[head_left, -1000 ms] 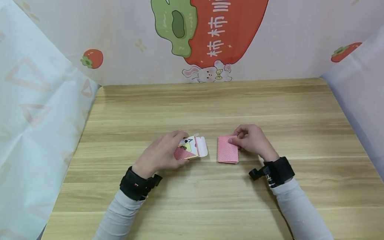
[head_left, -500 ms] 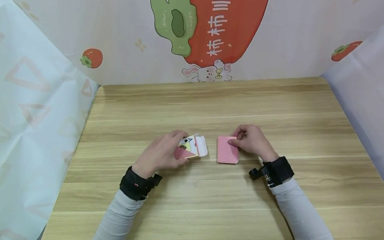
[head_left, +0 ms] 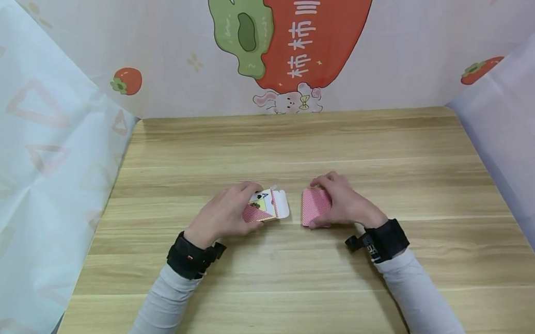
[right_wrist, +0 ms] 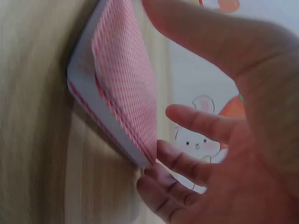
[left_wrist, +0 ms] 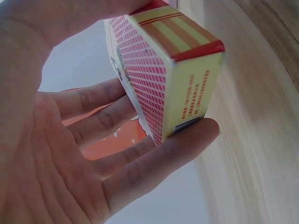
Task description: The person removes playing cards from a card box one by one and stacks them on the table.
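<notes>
My left hand [head_left: 227,208] holds a playing-card box [head_left: 261,207] by its two long edges, thumb on one and fingers on the other. Its white end flap [head_left: 281,203] stands out toward the right. In the left wrist view the box [left_wrist: 145,74] shows a red-patterned face and a striped end. A face-down deck of red-backed playing cards [head_left: 313,207] lies right of the box. My right hand [head_left: 346,201] spans this deck, thumb at the near edge and fingertips at the far edge. In the right wrist view the top cards of the deck [right_wrist: 126,70] sit slightly uneven.
The wooden table [head_left: 259,290] extends all around both hands. White cloth with printed persimmons [head_left: 127,81] hangs behind it, and more cloth [head_left: 39,171] bounds the left side. Black camera straps [head_left: 191,257] sit on both wrists.
My right hand has shifted from pinching the deck's far right corner to spanning it from near to far edge. The deck's edges became squarer. My left hand and the box stayed put.
</notes>
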A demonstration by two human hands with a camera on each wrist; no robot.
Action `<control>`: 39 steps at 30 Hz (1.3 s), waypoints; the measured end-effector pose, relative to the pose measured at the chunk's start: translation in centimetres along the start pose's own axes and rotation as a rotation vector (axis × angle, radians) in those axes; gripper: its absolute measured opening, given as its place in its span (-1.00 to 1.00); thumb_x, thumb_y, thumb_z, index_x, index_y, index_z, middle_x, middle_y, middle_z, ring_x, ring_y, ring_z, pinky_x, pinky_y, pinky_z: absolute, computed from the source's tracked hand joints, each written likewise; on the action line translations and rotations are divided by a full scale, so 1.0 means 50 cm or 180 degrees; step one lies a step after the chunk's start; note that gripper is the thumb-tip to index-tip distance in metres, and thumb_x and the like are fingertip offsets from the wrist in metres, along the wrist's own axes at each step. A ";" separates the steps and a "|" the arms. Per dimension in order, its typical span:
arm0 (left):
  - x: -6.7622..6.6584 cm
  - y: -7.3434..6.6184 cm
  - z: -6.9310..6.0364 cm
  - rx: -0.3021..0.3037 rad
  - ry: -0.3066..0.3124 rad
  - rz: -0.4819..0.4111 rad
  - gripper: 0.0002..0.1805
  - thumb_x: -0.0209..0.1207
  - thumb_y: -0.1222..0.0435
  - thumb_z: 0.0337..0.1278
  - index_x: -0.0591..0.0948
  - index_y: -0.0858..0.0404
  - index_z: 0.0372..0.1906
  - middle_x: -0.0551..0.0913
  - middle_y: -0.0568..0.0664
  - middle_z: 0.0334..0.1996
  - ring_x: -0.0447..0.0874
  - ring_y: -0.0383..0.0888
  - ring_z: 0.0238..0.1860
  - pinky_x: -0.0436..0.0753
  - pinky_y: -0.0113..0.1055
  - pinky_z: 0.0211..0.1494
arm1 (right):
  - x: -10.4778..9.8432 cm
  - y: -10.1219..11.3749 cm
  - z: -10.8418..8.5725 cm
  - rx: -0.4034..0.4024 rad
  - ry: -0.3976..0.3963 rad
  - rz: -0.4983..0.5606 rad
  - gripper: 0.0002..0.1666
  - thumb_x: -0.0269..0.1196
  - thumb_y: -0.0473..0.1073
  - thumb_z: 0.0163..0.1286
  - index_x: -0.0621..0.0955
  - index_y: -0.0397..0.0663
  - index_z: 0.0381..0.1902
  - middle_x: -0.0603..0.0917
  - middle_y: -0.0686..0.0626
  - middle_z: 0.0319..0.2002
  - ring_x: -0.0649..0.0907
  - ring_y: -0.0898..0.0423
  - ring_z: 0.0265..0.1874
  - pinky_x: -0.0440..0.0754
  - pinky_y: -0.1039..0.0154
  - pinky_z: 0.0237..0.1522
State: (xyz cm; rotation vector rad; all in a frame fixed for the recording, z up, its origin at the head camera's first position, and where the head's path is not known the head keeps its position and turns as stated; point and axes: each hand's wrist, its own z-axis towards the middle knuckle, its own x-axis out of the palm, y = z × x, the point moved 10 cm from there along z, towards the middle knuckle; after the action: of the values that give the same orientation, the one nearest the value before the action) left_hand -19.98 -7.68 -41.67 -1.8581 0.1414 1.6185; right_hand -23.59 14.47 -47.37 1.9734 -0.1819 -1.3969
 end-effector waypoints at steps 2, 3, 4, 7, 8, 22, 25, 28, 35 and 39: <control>0.001 0.000 0.001 0.0001 0.0004 -0.0002 -0.22 0.63 0.11 -0.03 0.56 0.24 0.31 0.68 0.10 0.22 0.71 -0.01 0.06 0.72 -0.08 0.18 | 0.012 0.012 -0.003 -0.0055 0.0088 -0.0129 0.26 0.80 0.15 -0.18 0.46 0.02 0.46 0.41 -0.20 0.34 0.34 -0.22 0.30 0.49 -0.18 0.22; 0.001 0.001 0.001 -0.0003 0.0004 -0.0003 -0.22 0.63 0.11 -0.03 0.56 0.24 0.31 0.68 0.10 0.23 0.71 -0.01 0.07 0.72 -0.08 0.19 | 0.016 0.016 -0.003 -0.0074 0.0113 -0.0181 0.28 0.80 0.13 -0.19 0.44 0.03 0.48 0.39 -0.20 0.36 0.31 -0.24 0.33 0.45 -0.20 0.24; 0.001 0.001 0.001 -0.0001 0.0002 -0.0009 -0.22 0.64 0.11 -0.03 0.56 0.24 0.30 0.68 0.10 0.23 0.71 -0.01 0.07 0.72 -0.08 0.19 | 0.019 0.019 -0.004 -0.0090 0.0121 -0.0237 0.29 0.81 0.12 -0.19 0.43 0.03 0.49 0.38 -0.20 0.36 0.29 -0.24 0.34 0.41 -0.21 0.26; 0.001 0.000 0.001 0.0027 -0.0010 -0.0011 -0.22 0.64 0.11 -0.04 0.57 0.24 0.29 0.69 0.10 0.22 0.71 -0.02 0.08 0.71 -0.08 0.20 | 0.024 0.026 -0.005 -0.0147 0.0114 -0.0348 0.28 0.79 0.06 -0.15 0.41 -0.08 0.50 0.39 -0.21 0.33 0.30 -0.23 0.32 0.35 -0.21 0.25; 0.001 0.000 0.001 0.0039 -0.0012 -0.0009 -0.22 0.64 0.11 -0.04 0.57 0.25 0.29 0.69 0.10 0.21 0.71 -0.02 0.08 0.71 -0.08 0.20 | 0.025 0.027 -0.005 -0.0158 0.0117 -0.0373 0.27 0.78 0.04 -0.12 0.40 -0.12 0.49 0.40 -0.20 0.31 0.31 -0.22 0.30 0.34 -0.20 0.24; 0.008 -0.012 0.002 0.0103 0.0032 0.0054 -0.22 0.63 0.10 -0.03 0.56 0.23 0.30 0.69 0.07 0.20 0.70 -0.03 0.07 0.71 -0.09 0.21 | -0.008 0.074 -0.008 -0.0573 -0.0297 -0.0034 0.03 0.67 0.07 0.11 0.47 -0.18 0.43 0.49 -0.17 0.32 0.43 -0.13 0.26 0.47 -0.14 0.23; 0.007 -0.020 0.003 0.0166 0.0013 0.0052 -0.21 0.64 0.09 -0.03 0.56 0.23 0.30 0.69 0.09 0.22 0.72 -0.03 0.09 0.71 -0.09 0.22 | -0.025 0.116 -0.015 -0.0936 -0.0522 0.0518 -0.53 0.53 -0.10 0.34 0.67 -0.11 0.14 0.70 -0.06 0.05 0.64 -0.01 0.00 0.65 0.03 0.00; 0.005 -0.030 0.004 0.0254 -0.0014 0.0020 -0.21 0.65 0.09 -0.03 0.56 0.23 0.29 0.70 0.08 0.19 0.73 -0.05 0.05 0.73 -0.11 0.18 | -0.017 0.141 -0.016 -0.1060 -0.0476 0.0992 -0.91 0.41 -0.24 0.46 0.74 -0.05 -0.11 0.76 0.02 -0.21 0.69 0.11 -0.29 0.69 0.21 -0.26; 0.006 -0.054 0.002 0.0496 -0.0069 0.0018 -0.24 0.64 0.09 -0.03 0.56 0.23 0.27 0.71 0.03 0.10 0.70 -0.11 -0.07 0.73 -0.20 0.02 | 0.029 0.142 -0.008 -0.0773 -0.0244 0.1725 -0.93 0.45 -0.30 0.40 0.72 -0.14 -0.23 0.76 -0.06 -0.26 0.74 0.11 -0.35 0.74 0.29 -0.32; 0.007 -0.065 -0.001 0.0587 -0.0105 0.0039 -0.24 0.65 0.09 -0.06 0.57 0.23 0.25 0.72 0.01 0.08 0.70 -0.13 -0.11 0.74 -0.22 -0.03 | 0.044 0.133 -0.004 -0.0674 -0.0276 0.1818 -0.87 0.46 -0.38 0.32 0.69 -0.15 -0.25 0.72 -0.07 -0.32 0.72 0.06 -0.36 0.75 0.29 -0.29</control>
State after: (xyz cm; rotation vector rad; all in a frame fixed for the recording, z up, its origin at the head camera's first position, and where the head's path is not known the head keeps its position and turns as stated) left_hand -18.27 -5.09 -40.67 -1.6928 0.2787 1.5870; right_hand -20.74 8.55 -44.97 1.5237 -0.5649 -1.0722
